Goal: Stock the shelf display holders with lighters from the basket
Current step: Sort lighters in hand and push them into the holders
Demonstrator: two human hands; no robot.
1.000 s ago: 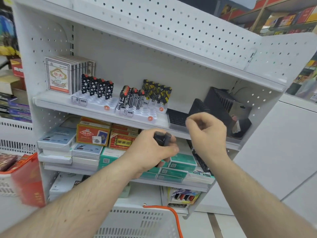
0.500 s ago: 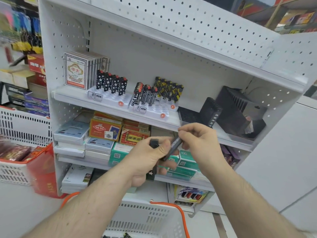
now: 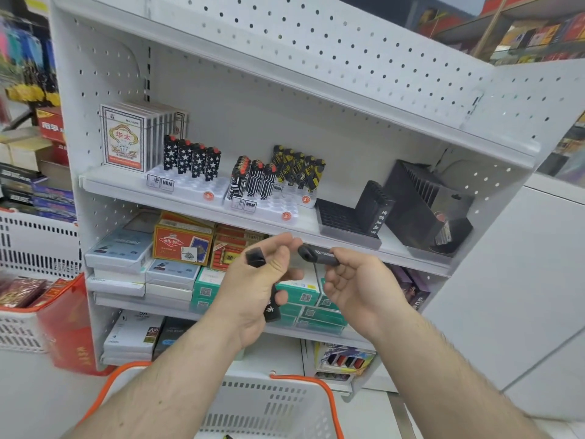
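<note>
My left hand (image 3: 262, 280) is closed around black lighters (image 3: 255, 257), whose ends stick out above and below the fist. My right hand (image 3: 357, 280) holds one black lighter (image 3: 318, 254) lying sideways in its fingertips, just right of the left hand. Both hands hover in front of the middle shelf edge. On that shelf a black display holder (image 3: 340, 220) carries a row of black lighters (image 3: 375, 205) at its right end. White holders (image 3: 190, 185) to the left hold star-patterned, striped and yellow-black lighters. The white basket (image 3: 278, 407) with an orange handle sits below my arms.
Card packs (image 3: 125, 137) stand at the shelf's far left. A dark tilted box (image 3: 424, 201) fills the shelf's right end. Boxed goods (image 3: 183, 242) crowd the lower shelves. A red-and-white basket (image 3: 41, 312) sits on the left. A white counter wall (image 3: 522, 280) stands on the right.
My right hand has pulled one black lighter out of the bunch in my left hand and drawn it to the right. The view has shifted slightly, with the shelf now further right.
</note>
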